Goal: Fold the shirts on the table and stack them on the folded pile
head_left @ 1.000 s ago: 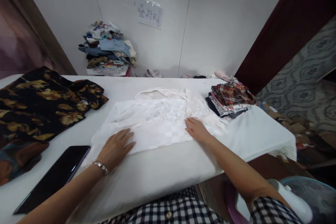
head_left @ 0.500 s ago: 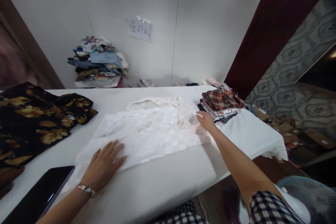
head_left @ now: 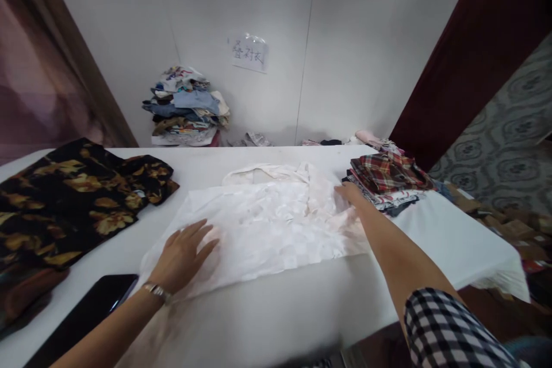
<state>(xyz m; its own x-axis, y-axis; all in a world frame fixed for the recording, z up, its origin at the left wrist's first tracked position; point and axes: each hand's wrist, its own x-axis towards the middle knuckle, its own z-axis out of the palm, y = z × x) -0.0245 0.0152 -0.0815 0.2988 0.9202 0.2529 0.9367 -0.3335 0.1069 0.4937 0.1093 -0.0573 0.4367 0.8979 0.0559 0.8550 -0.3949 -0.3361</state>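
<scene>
A thin white shirt (head_left: 259, 230) lies spread across the white table, its fabric wrinkled toward the right end. A cream strip of cloth loops along its far edge. My left hand (head_left: 185, 253), with a metal bracelet at the wrist, rests flat on the shirt's left part, fingers spread. At the shirt's right end, my right hand (head_left: 350, 192) has its fingers drawn together on the fabric; the fingertips are only partly visible. Close beyond that hand sits a stack of folded clothes, a red plaid shirt (head_left: 388, 171) on top.
A black floral garment (head_left: 86, 195) lies on the left. A dark phone (head_left: 86, 316) is at the near left, beside a blurred brown shape I cannot identify. Behind the table rises a tall clothes pile (head_left: 185, 106). Cardboard boxes (head_left: 513, 224) lie at the far right.
My view has turned left, so everything sits further right in it. Both hands remain on the white shirt, which lies much as before. The fan at lower right has mostly left the view.
</scene>
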